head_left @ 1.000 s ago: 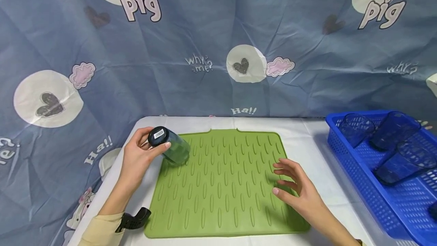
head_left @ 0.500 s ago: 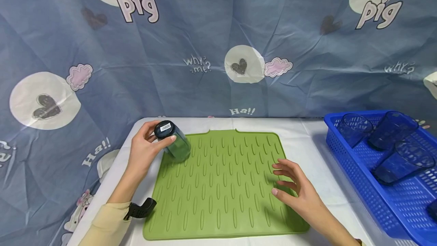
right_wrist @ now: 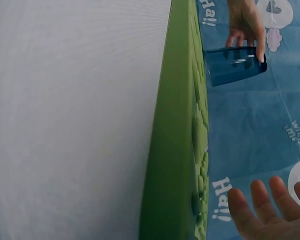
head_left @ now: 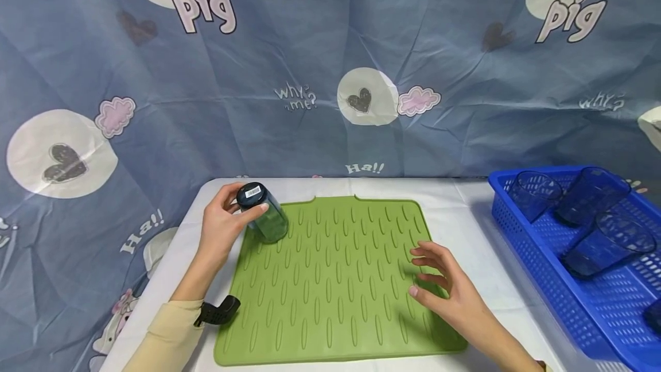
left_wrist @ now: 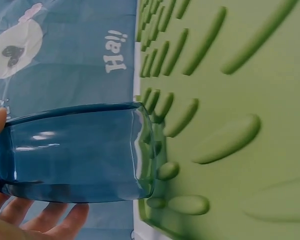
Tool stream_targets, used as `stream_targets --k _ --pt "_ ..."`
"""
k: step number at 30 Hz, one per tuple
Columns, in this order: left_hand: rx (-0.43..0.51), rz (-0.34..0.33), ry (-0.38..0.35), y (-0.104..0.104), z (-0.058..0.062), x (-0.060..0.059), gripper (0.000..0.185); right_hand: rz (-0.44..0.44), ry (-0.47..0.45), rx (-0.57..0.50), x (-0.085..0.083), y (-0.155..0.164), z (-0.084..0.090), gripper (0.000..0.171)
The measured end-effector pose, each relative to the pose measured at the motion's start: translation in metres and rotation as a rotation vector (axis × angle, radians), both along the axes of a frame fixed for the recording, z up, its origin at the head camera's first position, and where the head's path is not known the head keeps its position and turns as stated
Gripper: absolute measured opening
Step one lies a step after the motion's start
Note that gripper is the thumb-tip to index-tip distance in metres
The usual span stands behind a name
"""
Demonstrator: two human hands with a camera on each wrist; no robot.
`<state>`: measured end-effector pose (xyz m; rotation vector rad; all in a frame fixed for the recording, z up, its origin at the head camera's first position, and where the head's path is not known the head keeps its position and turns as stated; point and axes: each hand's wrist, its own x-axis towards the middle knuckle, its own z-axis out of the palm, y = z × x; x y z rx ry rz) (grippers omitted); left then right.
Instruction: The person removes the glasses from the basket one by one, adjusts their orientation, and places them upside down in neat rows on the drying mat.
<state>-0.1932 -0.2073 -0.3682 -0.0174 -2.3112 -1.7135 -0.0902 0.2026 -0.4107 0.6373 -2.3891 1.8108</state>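
A blue-tinted drinking glass (head_left: 268, 220) is upside down at the far left corner of the green ridged mat (head_left: 330, 280). My left hand (head_left: 222, 223) grips it near its base, thumb on one side and fingers on the other. A barcode sticker shows on the upturned base. In the left wrist view the rim of the glass (left_wrist: 75, 155) is at the mat's ridges, touching or nearly so. Over the mat's right side hovers my right hand (head_left: 444, 280), fingers spread and slightly bent, holding nothing.
On the right stands a blue perforated plastic basket (head_left: 547, 280). Several blue glasses are in it, among them a near one (head_left: 609, 245). White cloth (head_left: 490, 234) covers the table, and a printed blue curtain (head_left: 310, 45) hangs behind.
My left hand has moved the glass slightly right and away from me, and it now stands more upright over the mat's corner. My right hand has hardly moved.
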Motion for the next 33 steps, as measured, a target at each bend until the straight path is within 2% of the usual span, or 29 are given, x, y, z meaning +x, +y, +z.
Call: stream_targets --k 11,26,33 --pt "-0.082 -0.036 -0.020 0.0016 -0.0041 -0.0059 0.064 -0.005 0.015 0.036 -0.0016 0.0024 -0.0021 0.072" --pt "-0.036 -0.125 -0.003 0.0000 -0.0081 -0.0075 0.065 -0.010 0.024 0.055 -0.0031 0.0053 -0.0039 0.074" --pt "-0.030 -0.156 0.014 -0.0017 -0.0067 -0.0083 0.074 -0.009 0.030 0.057 -0.0035 0.0051 -0.0042 0.075"
